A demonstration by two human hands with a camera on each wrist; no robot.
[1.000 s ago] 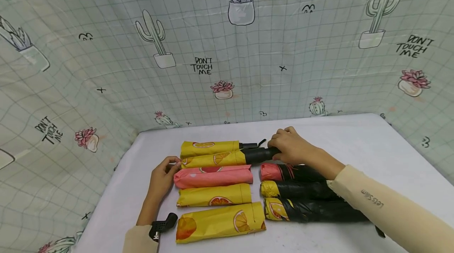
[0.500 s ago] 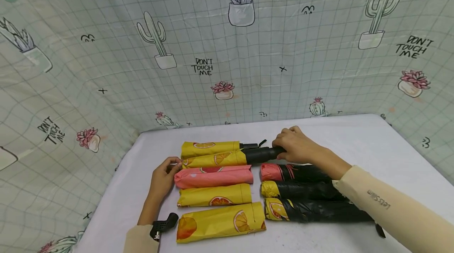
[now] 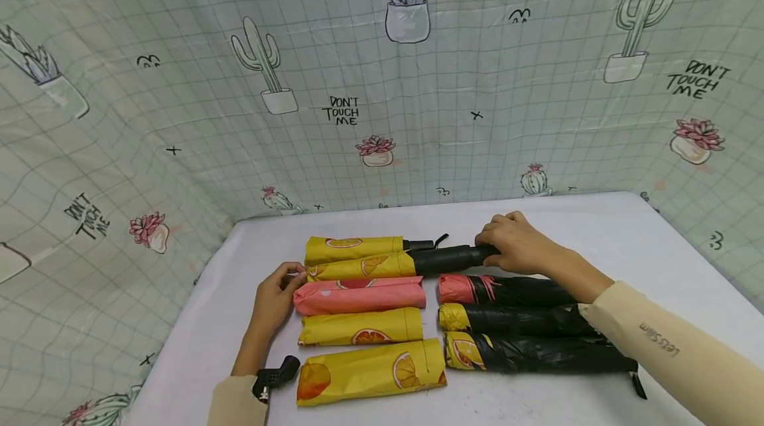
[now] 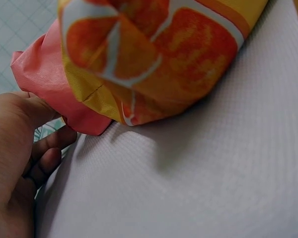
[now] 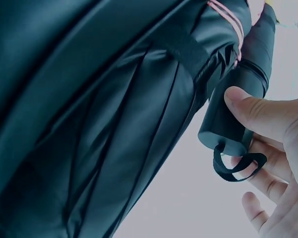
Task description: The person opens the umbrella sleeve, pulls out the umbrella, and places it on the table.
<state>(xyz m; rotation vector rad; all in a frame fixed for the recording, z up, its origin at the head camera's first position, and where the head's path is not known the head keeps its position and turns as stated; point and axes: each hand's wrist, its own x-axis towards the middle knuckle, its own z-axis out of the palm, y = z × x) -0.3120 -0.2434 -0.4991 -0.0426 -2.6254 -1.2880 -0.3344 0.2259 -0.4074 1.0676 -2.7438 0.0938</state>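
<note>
A folded black umbrella (image 3: 444, 258) sticks out of the right end of a yellow sleeve (image 3: 352, 269) with orange-slice prints. My right hand (image 3: 518, 243) grips the umbrella's handle end. In the right wrist view, thumb and fingers hold the black handle (image 5: 228, 111), whose wrist loop hangs from its end. My left hand (image 3: 276, 294) pinches the sleeve's left end; in the left wrist view that end is mostly hidden behind a pink sleeve (image 4: 54, 82). Directly in front of the held sleeve lies the pink sleeve, a watermelon print on it.
Behind lies another yellow sleeve (image 3: 352, 250) with a black handle showing. Nearer are two flat yellow sleeves, one (image 3: 361, 328) behind the other (image 3: 370, 371). To their right lie a pink-tipped black umbrella (image 3: 507, 290) and two yellow-tipped ones, the front one (image 3: 537, 354) partly under the right sleeve's side.
My right hand has moved to the right, drawing the black umbrella farther out of the yellow sleeve. The left hand has stayed at the sleeve's left end.
</note>
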